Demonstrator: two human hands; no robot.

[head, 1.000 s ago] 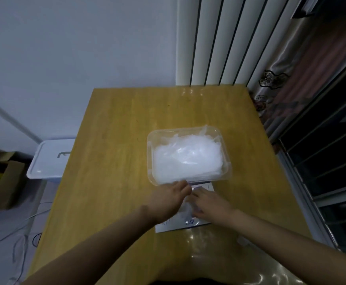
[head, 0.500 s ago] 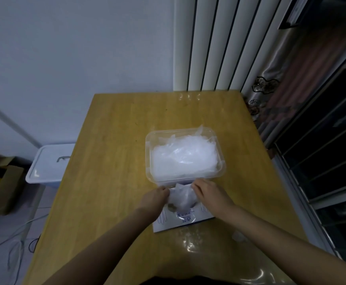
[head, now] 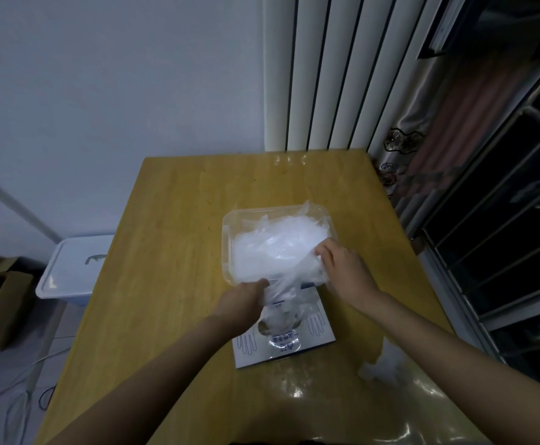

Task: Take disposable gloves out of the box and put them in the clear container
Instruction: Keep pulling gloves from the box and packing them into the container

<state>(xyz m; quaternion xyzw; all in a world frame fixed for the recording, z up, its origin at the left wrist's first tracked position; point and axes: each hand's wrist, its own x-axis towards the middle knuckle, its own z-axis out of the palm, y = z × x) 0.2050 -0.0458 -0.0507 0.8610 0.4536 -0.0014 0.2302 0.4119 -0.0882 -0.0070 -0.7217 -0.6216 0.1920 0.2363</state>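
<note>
The right hand (head: 345, 271) has its fingers curled and pinches the top of a bunch (head: 294, 279) of thin clear gloves. It is beyond the box (head: 321, 334), over the far right side. The left hand (head: 241, 301) is over the far left corner of the box. Its fingers are curled too and seem to pinch the lower left side of the same bunch, though the film partly hides the fingertips.

The bunch stretches between both hands, from the opening in the top of the box up to the near rim of the container (head: 226, 248). The container stands just beyond the box, and I cannot tell if the two touch. It holds a high pile (head: 278, 242) of gloves. One loose glove (head: 379, 369) lies on the table (head: 172, 252) to the right of the box, near the right forearm. A white bin (head: 72, 268) stands left of the box, off the table.

I judge the gloves to be very light, soft and slippery, and they probably cling to each other, so more of them may follow out of the opening. The best place to hold them seems to be low, close to the opening, with a full pinch through all layers. The box looks light too and may lift with the pull. The pile looks springy and could slide over the rim.
</note>
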